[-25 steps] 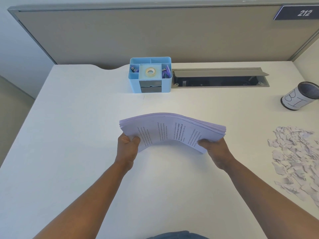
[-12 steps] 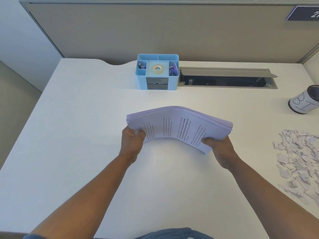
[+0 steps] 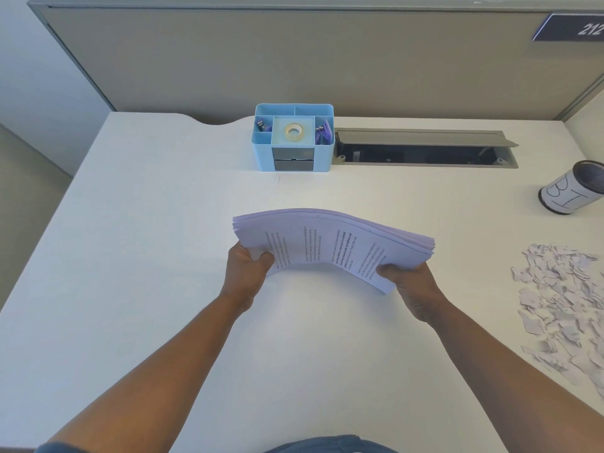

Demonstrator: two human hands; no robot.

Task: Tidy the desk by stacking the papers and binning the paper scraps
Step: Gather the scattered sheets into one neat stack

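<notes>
- Pale lilac printed paper stack [image 3: 330,243] sits between both hands above the white desk [image 3: 147,240], long axis running left to right, middle bowed upward.
- Left hand [image 3: 246,273] and right hand [image 3: 410,289] each grip one end (thumbs on top).
- Torn pale paper scraps [image 3: 565,308] lie well right, nearer the right hand, below the labelled cylindrical bin [image 3: 572,191].
- Against the earlier frame, grip and bow are unchanged; only the view shifted.
</notes>
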